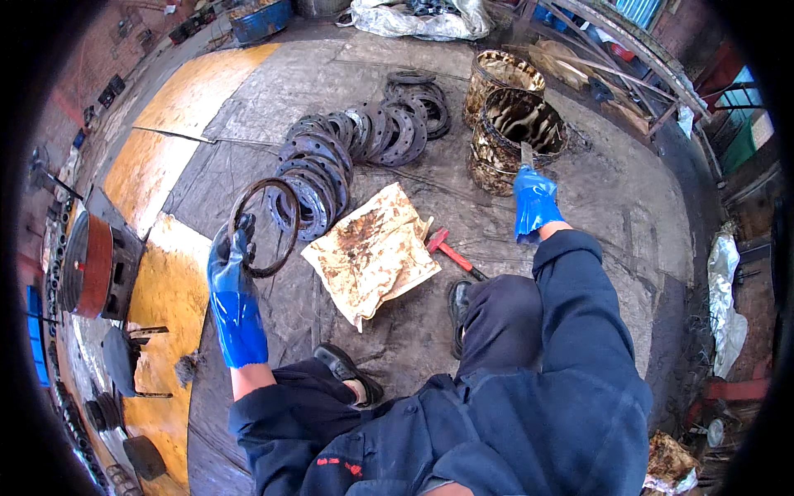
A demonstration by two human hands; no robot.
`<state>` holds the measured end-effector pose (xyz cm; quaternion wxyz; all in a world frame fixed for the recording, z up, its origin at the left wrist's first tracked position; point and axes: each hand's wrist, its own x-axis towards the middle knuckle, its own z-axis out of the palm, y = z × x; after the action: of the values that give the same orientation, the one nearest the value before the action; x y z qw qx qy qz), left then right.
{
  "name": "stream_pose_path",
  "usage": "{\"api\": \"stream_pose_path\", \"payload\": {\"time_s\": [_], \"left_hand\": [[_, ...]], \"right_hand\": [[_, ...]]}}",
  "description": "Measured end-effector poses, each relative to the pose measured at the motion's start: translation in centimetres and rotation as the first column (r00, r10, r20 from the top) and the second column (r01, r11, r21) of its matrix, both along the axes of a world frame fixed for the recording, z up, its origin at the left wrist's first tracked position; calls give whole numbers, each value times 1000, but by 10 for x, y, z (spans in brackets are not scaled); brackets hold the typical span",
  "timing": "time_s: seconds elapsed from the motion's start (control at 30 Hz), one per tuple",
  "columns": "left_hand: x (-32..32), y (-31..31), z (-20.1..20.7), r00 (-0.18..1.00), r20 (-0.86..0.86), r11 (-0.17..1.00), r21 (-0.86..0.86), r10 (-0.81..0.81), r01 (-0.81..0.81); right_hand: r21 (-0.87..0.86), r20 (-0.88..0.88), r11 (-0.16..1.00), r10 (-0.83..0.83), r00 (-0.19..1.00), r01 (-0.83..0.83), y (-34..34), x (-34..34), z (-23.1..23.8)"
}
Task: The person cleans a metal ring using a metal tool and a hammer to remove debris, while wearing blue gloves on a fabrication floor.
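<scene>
I'm in a workshop, and a properly grubby one tbh. Flat dark metal rings with holes (331,157) are fanned out on the stained grey floor (645,219), two round, grime-streaked cans (490,169) stand off to my right, and a red hammer with a black grip (452,251) lies by my black shoe (457,314). There's a round blue drum (263,23) at the far edge, plus I've got shiny blue rubber gloves (238,318) on.

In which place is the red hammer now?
In the head view, the red hammer lies slightly right of centre, beside the stained sheet's right edge.
</scene>
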<state>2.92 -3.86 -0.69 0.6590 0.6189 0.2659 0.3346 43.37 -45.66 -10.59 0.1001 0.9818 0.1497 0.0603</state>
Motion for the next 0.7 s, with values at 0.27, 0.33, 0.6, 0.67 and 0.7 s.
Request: {"api": "stream_pose_path", "payload": {"time_s": [0.27,0.33,0.6,0.67,0.7], "left_hand": [[-9,2,-1,997,73,1000,-10,27,-27],[1,4,-17,989,146,998,-55,-21,29],[-11,0,-3,929,364,978,-159,-72,138],[-6,15,-37,893,439,962,-185,-101,199],[-1,15,-41,875,471,961,-171,-112,216]], "right_hand": [[631,-237,757,396,887,-170,26,-55,81],[805,-554,475,389,736,355,52,-112,134],[279,-633,163,773,53,946,178,-235,127],[57,-694,-3,719,42,998,202,-243,116],[-53,-731,-180,678,85,982,207,-242,117]]}}
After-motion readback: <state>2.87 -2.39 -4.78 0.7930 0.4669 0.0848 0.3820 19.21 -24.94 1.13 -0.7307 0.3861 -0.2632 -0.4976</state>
